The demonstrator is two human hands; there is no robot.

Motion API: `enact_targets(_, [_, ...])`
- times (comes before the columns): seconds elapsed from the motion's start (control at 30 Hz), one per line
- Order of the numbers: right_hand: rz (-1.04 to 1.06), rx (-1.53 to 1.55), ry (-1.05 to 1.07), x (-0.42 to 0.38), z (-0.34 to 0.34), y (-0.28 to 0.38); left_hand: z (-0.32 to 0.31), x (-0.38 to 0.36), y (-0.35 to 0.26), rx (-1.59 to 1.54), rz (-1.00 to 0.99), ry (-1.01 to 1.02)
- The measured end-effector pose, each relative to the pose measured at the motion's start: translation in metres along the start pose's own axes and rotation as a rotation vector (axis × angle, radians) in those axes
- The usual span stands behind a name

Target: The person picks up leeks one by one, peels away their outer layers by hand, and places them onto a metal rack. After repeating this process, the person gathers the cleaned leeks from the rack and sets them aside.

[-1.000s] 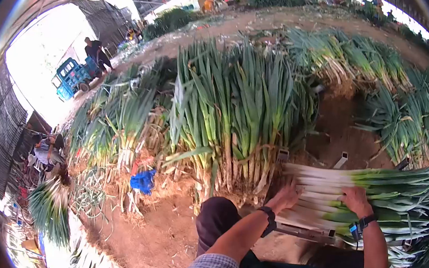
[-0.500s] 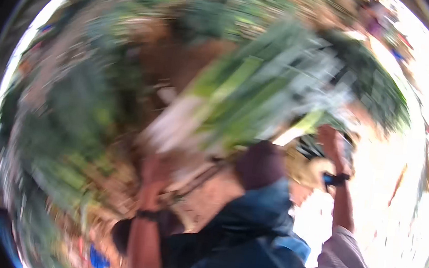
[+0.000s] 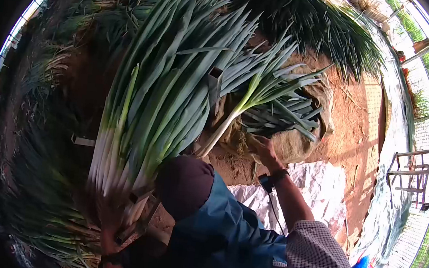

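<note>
A thick bundle of long green onions [image 3: 161,93] lies across a metal frame, leaves pointing away and white stems toward me. My left hand [image 3: 109,209], smeared by motion and in shadow, is right at the lower ends of those stems. One separate green onion [image 3: 237,110] slants to the right of the bundle, its leaves overlapping a burlap sack [image 3: 293,147] with cut green leaves [image 3: 283,115] in it. At the sack's near edge my right hand [image 3: 267,152] has its fingers extended, a dark band with a small device on the wrist.
Square metal posts [image 3: 215,85] stick up beside the bundle. More green onions [image 3: 312,27] lie in heaps behind and to the left. Silvery sheeting [image 3: 318,188] covers ground at the right, near a small ladder-like stand [image 3: 411,171]. A person's capped head [image 3: 184,185] and blue apron fill the lower middle.
The view has turned and sharpened. The bundle now points more straight away from me. My left hand is lower, and my right hand is now at the sack's near edge.
</note>
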State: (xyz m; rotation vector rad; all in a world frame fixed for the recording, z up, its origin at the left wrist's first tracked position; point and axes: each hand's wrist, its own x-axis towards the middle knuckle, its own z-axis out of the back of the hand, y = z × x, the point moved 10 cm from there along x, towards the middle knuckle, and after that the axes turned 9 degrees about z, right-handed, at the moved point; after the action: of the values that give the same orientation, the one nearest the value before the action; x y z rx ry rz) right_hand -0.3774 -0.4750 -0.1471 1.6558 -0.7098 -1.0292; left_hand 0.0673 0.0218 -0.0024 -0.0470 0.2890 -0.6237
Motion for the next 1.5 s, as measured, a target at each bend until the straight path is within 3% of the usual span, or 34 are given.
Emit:
enact_targets(0.1, [0.165, -0.144, -0.089, 0.074, -0.024, 0.013, 0.014, -0.001, -0.023, -0.078, -0.034, 0.033])
enact_targets(0.17, [-0.015, -0.031, -0.177, 0.108, -0.042, -0.008, 0.036, -0.006, -0.064, -0.038, -0.144, -0.037])
enact_targets(0.2, [-0.060, -0.110, -0.203, 0.119, -0.048, -0.015, 0.040, -0.008, -0.084, 0.173, -0.291, -0.068])
enact_targets(0.3, [-0.035, -0.288, -0.455, 0.128, -0.054, -0.021, 0.064, -0.011, -0.112, 0.044, -0.279, -0.072])
enact_targets(0.37, [-0.075, -0.190, -0.526, 0.141, -0.044, -0.056, 0.059, -0.007, -0.104, -0.257, -0.215, 0.016])
enact_targets(0.43, [0.360, -0.187, -0.308, 0.126, -0.051, -0.008, 0.053, -0.004, -0.096, -0.728, -0.051, 0.083])
enact_targets(0.47, [0.563, -0.237, -0.213, 0.109, -0.055, 0.019, 0.052, -0.007, -0.093, -0.787, -0.008, 0.089])
enact_targets(0.5, [0.319, 0.053, -0.156, 0.109, -0.048, 0.010, 0.050, -0.009, -0.090, -0.847, 0.036, 0.093])
enact_targets(0.53, [0.064, 0.335, -0.167, 0.103, -0.042, 0.001, 0.054, -0.011, -0.090, -0.687, -0.001, 0.084])
enact_targets(0.63, [0.136, 0.677, -0.127, 0.087, -0.027, 0.044, 0.052, -0.016, -0.102, -0.080, -0.286, -0.042])
enact_targets(0.67, [0.146, 0.657, -0.124, 0.084, -0.017, 0.057, 0.049, -0.024, -0.116, 0.285, -0.516, -0.169])
enact_targets(0.77, [0.227, 0.654, -0.130, 0.080, 0.003, 0.106, 0.054, -0.033, -0.126, 0.544, -0.605, -0.263])
enact_targets(0.83, [0.293, 0.603, -0.184, 0.075, 0.026, 0.140, 0.047, -0.023, -0.111, 0.386, -0.541, -0.243])
enact_targets(0.9, [0.374, 0.618, -0.109, 0.082, 0.043, 0.178, 0.041, -0.016, -0.067, 0.017, -0.372, -0.205])
enact_targets(0.97, [0.579, 0.510, -0.086, 0.061, 0.048, 0.247, 0.032, -0.018, -0.026, -0.208, -0.232, -0.226])
enact_targets(1.03, [0.621, 0.309, 0.113, 0.084, 0.070, 0.288, 0.029, -0.023, 0.004, -0.292, -0.099, -0.265])
enact_targets(1.1, [0.675, 0.606, 0.095, 0.067, 0.053, 0.358, 0.051, -0.034, 0.017, -0.339, 0.060, -0.279])
enact_targets(1.17, [1.296, -0.385, -0.017, 0.015, 0.025, 0.439, 0.070, -0.033, 0.022, -0.413, 0.135, -0.284])
enact_targets(1.23, [1.495, -0.738, -0.108, -0.038, -0.029, 0.493, 0.094, -0.037, 0.033, -0.492, 0.170, -0.294])
enact_targets(1.27, [1.498, -0.869, -0.148, -0.056, -0.055, 0.515, 0.112, -0.042, 0.028, -0.576, 0.119, -0.315])
enact_targets(1.3, [1.619, -0.752, -0.056, -0.063, -0.076, 0.527, 0.136, -0.047, 0.017, -0.659, 0.068, -0.337])
enact_targets(1.37, [1.558, -0.715, -0.070, -0.073, -0.122, 0.550, 0.187, -0.067, -0.008, -0.765, -0.045, -0.411])
enact_targets(1.43, [1.421, -0.344, 0.192, -0.065, -0.173, 0.558, 0.242, -0.091, -0.049, -0.810, -0.190, -0.517])
enact_targets(1.5, [1.465, -0.924, -0.073, -0.095, -0.243, 0.558, 0.279, -0.110, -0.089, -0.803, -0.131, -0.453])
